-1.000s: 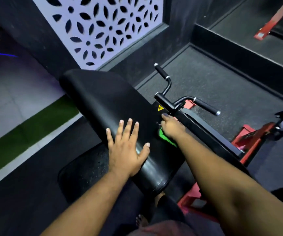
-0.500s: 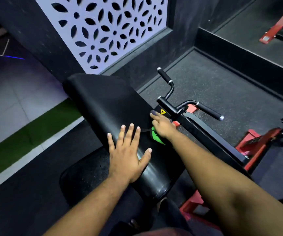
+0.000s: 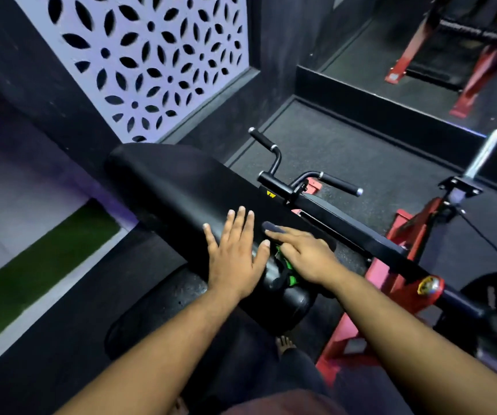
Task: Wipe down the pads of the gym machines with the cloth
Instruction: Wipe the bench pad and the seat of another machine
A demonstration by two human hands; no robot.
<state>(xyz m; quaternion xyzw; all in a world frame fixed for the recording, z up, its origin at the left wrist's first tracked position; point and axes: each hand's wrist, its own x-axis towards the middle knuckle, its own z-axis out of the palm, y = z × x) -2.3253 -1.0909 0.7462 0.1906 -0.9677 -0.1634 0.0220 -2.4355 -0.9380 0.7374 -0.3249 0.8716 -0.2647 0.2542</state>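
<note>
A bare foot (image 3: 284, 344) is seen below the near end of the long black pad (image 3: 181, 187), beside the red frame (image 3: 358, 319). On the pad's near part, the left hand (image 3: 235, 259) is laid flat, fingers straight and spread. Just right of it, the right hand (image 3: 304, 253) is pressed with extended fingers onto the cloth (image 3: 283, 265), a crumpled green and black piece lying against the pad's right edge. The pad's upholstery appears smooth and glossy. Farther along, a small yellow sticker (image 3: 270, 193) is fixed by the black handles (image 3: 301, 175); its marking cannot be read. Beyond, a white cut-out wall panel (image 3: 151, 55) is seen.
</note>
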